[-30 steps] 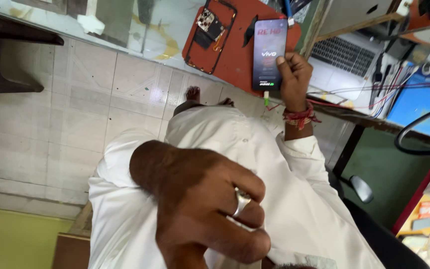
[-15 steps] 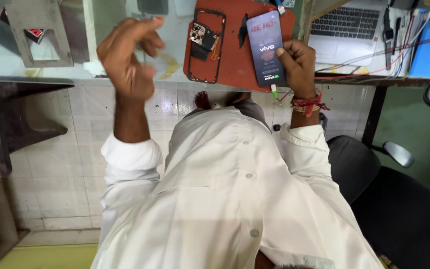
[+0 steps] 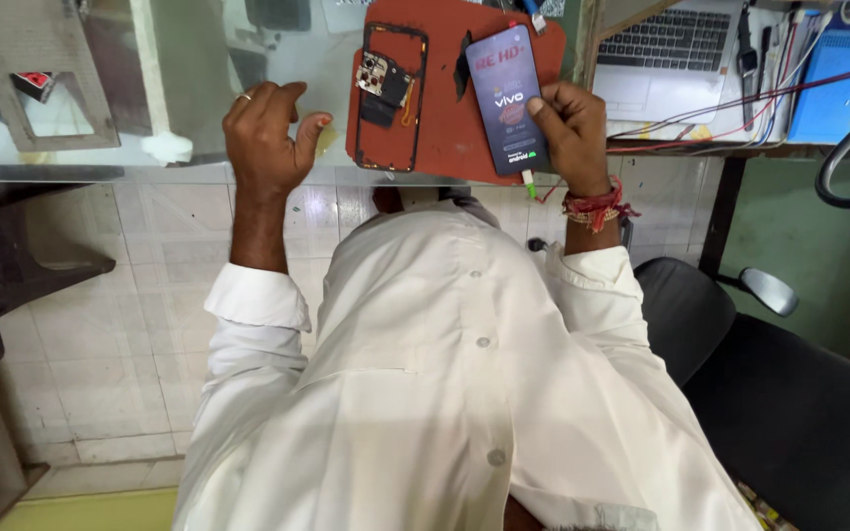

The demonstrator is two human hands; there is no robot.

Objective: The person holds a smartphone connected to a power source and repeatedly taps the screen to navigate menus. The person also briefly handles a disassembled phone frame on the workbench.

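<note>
Phone (image 3: 507, 96), screen lit, lies on the red mat (image 3: 450, 128) near the worktop's front edge, gripped by the right hand (image 3: 570, 123). Likely light, stiff, slippery, fragile glass; best held by its side edges. Left hand (image 3: 266, 133) rests loosely curled, empty, on the glass worktop (image 3: 189, 98).

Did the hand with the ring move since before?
Yes. The left hand rose from low over the white shirt to the glass table edge, left of the opened phone frame.

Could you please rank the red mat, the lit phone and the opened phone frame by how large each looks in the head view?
1. Red mat, clearly largest.
2. Lit phone and opened phone frame: they look alike; the phone, held in the right hand, may sit nearer the camera, so unranked.
</note>
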